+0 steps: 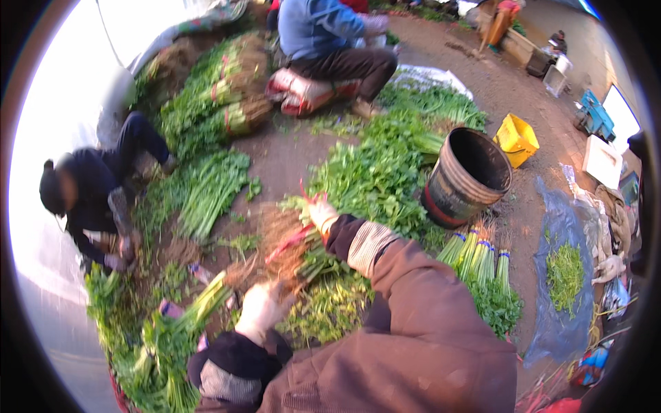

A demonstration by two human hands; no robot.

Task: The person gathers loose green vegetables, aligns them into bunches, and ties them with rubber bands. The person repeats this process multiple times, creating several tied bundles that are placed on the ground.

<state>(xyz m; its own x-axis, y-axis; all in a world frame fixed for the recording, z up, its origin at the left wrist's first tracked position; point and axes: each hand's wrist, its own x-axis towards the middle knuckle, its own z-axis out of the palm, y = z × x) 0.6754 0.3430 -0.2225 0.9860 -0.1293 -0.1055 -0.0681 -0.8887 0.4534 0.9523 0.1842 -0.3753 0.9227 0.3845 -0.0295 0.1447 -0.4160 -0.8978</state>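
Note:
My right hand (pixel 321 216), in a light glove, reaches to the root end of a big celery bundle (pixel 377 170). Its fingers close on a red tie strip (pixel 311 197) there. A second red strip (pixel 289 243) crosses the brown roots (pixel 276 232) below that hand. Lower and nearer to me, my left hand (pixel 261 311), also gloved and blurred by motion, is beside the root ends. Whether its fingers hold anything is unclear. Left of it lie loose celery stalks (pixel 204 304) with leaves toward the bottom left. Yellowed leaf trimmings (pixel 330 310) cover the ground between my arms.
A dark bucket (pixel 467 178) and a yellow basket (pixel 516 140) stand to the right, near small blue-banded bunches (pixel 480 253). One person (pixel 93 201) crouches at left; another (pixel 330 46) sits on a sack (pixel 304 93). Tied celery bundles (pixel 227 88) lie behind. Blue plastic sheeting (pixel 560 315) lies at right.

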